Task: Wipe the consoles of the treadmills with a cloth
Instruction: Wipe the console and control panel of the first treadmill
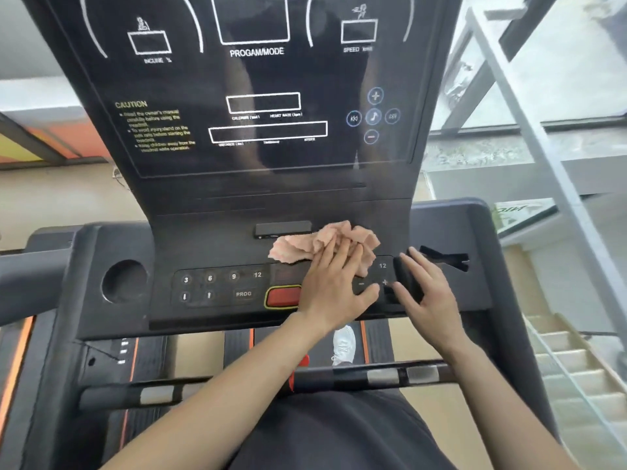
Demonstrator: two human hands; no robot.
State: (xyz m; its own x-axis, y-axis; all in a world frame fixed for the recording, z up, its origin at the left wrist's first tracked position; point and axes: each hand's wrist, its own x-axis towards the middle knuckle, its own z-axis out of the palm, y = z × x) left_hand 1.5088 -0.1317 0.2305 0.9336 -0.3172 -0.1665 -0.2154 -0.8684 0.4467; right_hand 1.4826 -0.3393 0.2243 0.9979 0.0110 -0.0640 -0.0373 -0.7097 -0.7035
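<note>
A black treadmill console fills the view, with a dark display panel above and a button strip below. A crumpled pink cloth lies on the ledge just above the buttons, right of centre. My left hand lies flat on the cloth's near right part, fingers pressing it onto the console and covering some buttons. My right hand rests with spread fingers on the console's right side beside the "12" and "+" keys, holding nothing.
A red stop button sits just left of my left hand. A round cup holder is at the console's left end. A handlebar crosses below my arms. Stairs and a metal railing stand to the right.
</note>
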